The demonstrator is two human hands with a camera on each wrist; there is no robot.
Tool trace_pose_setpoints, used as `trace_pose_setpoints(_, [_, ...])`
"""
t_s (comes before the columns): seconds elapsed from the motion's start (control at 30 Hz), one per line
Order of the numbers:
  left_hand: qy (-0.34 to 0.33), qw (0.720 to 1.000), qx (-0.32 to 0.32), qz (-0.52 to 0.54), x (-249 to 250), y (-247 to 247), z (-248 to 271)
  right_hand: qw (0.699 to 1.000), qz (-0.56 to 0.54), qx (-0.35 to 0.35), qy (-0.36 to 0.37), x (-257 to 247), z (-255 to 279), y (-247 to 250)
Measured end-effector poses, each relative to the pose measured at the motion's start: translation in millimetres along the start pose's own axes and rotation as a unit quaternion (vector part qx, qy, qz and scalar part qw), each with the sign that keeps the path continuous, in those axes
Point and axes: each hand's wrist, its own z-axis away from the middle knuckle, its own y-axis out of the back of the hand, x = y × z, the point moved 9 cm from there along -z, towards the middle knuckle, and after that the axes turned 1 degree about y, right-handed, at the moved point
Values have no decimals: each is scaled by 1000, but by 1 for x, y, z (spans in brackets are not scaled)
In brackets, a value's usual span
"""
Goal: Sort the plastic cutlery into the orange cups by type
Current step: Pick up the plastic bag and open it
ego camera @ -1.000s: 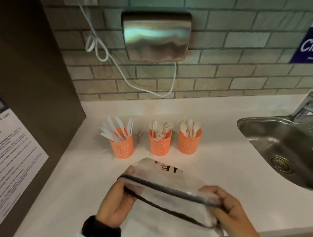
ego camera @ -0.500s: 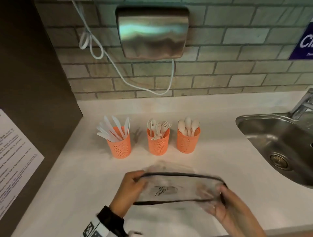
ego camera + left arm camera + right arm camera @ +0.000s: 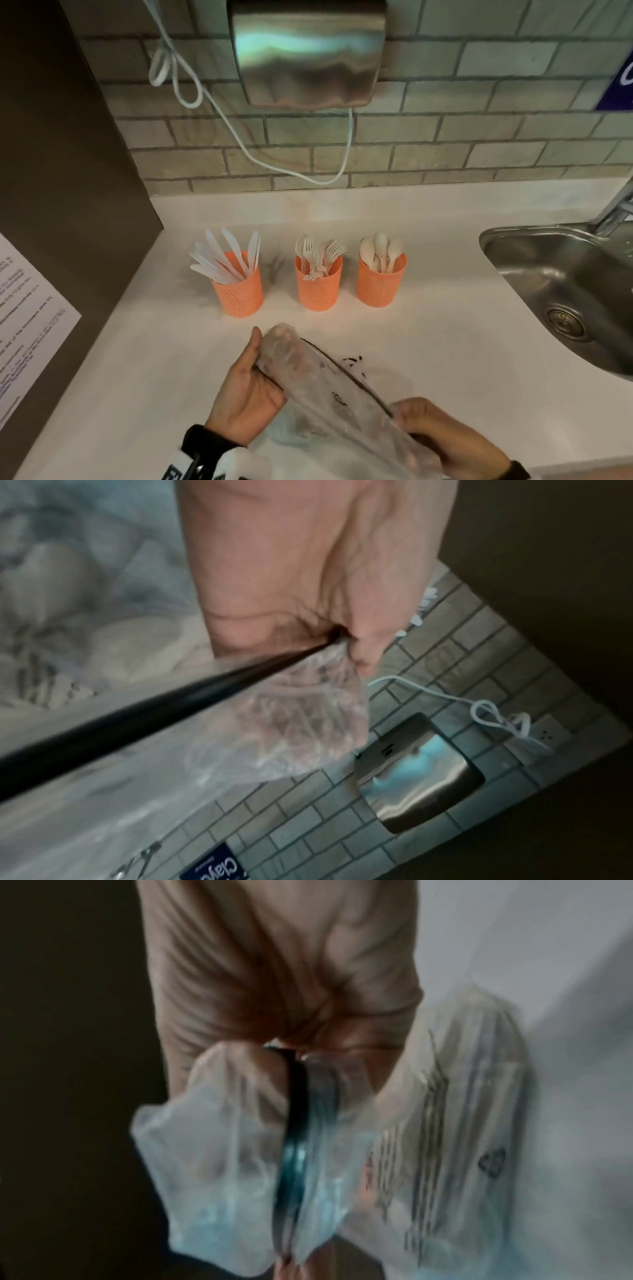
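Note:
Three orange mesh cups stand in a row on the white counter. The left cup (image 3: 238, 291) holds white knives, the middle cup (image 3: 318, 286) white forks, the right cup (image 3: 381, 282) white spoons. In front of them both hands hold a clear plastic zip bag (image 3: 322, 387) with a dark seal strip. My left hand (image 3: 251, 377) pinches the bag's upper left end (image 3: 308, 696), thumb on the far side. My right hand (image 3: 445, 435) grips its lower right end (image 3: 240, 1137). The bag slants from upper left to lower right and looks empty.
A steel sink (image 3: 565, 287) with a tap (image 3: 616, 209) is set into the counter (image 3: 428, 342) at the right. A metal hand dryer (image 3: 308, 51) with a white cable (image 3: 239, 137) hangs on the tiled wall. A dark panel (image 3: 68, 171) with a printed sheet (image 3: 24, 325) bounds the left side.
The bag, held open and level half a second ago, now slants with its mouth drawn narrow. My left hand has risen and my right hand has dropped toward the counter's front edge.

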Motion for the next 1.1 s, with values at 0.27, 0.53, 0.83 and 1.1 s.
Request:
trace_pose_setpoints(0.27, [104,994,19,6,-30,35,-30,956,-256,64,130,-49,6,20])
trace_pose_setpoints(0.53, [112,993,-24,-12,-4,21,-45,949,-254,102,156,-84,-17,37])
trace_pose_setpoints(0.83, [-32,963,155,-219,12,32,-29,981,3,170,90,-63,-22,64])
trace_pose_setpoints(1.1, [-414,549,-1,-726,44,-112,29,585,654,128,462,-133,40,-50])
